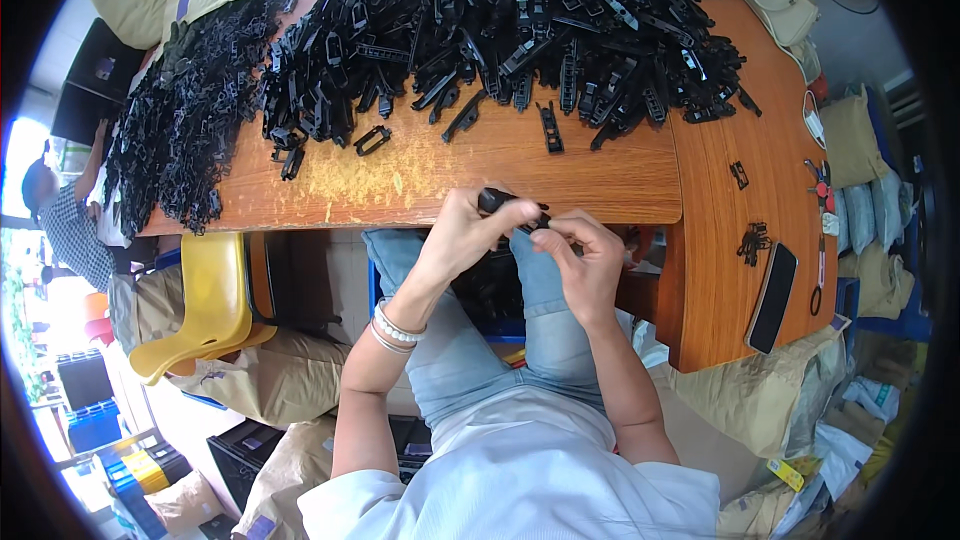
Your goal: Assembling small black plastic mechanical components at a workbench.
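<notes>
So the black part (492,200) is up by the near edge of the bench (600,180), between both hands. Left hand (465,230) is curled around it with the thumb stretched out; right hand (590,255) is pinched closed at the other end, can't tell if that's a second piece. Looks like hard plastic, so probably light, stiff, kinda slick. I'd hold the thick body, go easy on thin bits.
</notes>
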A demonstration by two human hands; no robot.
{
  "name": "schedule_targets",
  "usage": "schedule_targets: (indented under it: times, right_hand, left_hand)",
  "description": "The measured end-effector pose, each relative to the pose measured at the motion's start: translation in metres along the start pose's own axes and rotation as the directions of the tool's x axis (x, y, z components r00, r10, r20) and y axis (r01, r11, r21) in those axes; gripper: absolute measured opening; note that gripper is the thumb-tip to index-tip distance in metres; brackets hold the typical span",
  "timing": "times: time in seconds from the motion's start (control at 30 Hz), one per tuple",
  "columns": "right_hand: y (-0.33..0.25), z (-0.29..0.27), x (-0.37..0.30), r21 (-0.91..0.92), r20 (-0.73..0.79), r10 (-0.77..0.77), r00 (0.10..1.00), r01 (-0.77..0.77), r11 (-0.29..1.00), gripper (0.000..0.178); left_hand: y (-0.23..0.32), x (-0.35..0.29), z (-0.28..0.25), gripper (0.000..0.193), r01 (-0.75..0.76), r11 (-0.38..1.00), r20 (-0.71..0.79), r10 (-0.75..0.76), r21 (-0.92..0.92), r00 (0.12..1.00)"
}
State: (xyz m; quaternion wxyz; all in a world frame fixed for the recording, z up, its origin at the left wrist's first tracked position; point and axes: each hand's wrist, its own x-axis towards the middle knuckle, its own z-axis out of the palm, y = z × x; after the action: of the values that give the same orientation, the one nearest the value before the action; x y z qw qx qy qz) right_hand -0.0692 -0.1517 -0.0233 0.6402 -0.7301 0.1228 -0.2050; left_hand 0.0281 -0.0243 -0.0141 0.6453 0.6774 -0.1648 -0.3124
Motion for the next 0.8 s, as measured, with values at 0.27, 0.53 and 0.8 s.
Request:
schedule_targets:
  times: [0.27, 0.53, 0.8]
  right_hand:
    - [-0.003, -0.003, -0.003, 0.274, 0.148, 0.220, 0.964, -0.254, 0.928, 0.022]
    - [0.013, -0.009, -0.001, 0.292, 0.038, 0.249, 0.968, -0.249, 0.923, 0.022]
    - [0.016, -0.017, -0.004, 0.292, 0.116, 0.165, 0.979, -0.193, 0.937, 0.020]
  left_hand:
    - [-0.007, -0.008, 0.008, 0.029, -0.278, 0.960, -0.030, 0.277, -0.023, 0.960]
    - [-0.009, 0.039, -0.013, 0.019, -0.478, 0.614, -0.104, 0.675, 0.628, 0.731]
    - [-0.014, 0.068, -0.043, 0.012, -0.192, 0.213, -0.045, 0.775, 0.958, 0.630]
